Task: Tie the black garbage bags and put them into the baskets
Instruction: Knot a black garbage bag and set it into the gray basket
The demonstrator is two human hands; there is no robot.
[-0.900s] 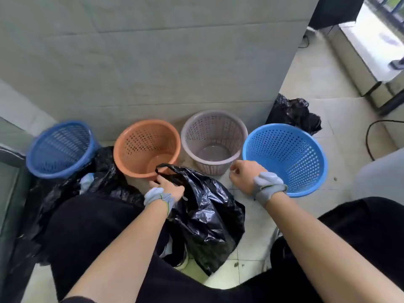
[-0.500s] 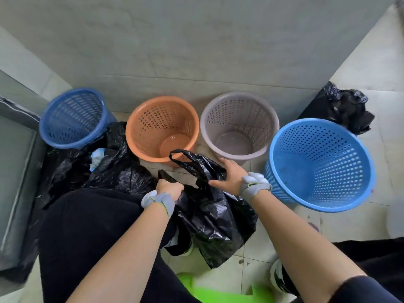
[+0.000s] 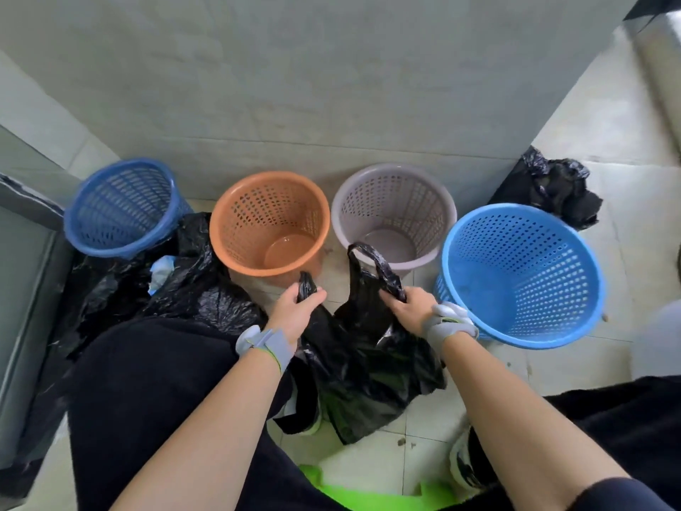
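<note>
A black garbage bag stands on the floor between my knees, its two handle loops pulled apart. My left hand grips the left handle. My right hand grips the right handle loop, which arches up in front of the grey basket. Several baskets stand in a row by the wall: dark blue basket, orange basket, the grey one, and a light blue basket tilted toward me. All look empty.
More black bags lie heaped at the left below the dark blue basket. Another black bag lies behind the light blue basket. A grey wall runs behind the baskets. A green object lies at my feet.
My right hand left the light blue basket's rim and took hold of the bag's right handle. Both hands have drawn the handles up and apart. The view shifted left.
</note>
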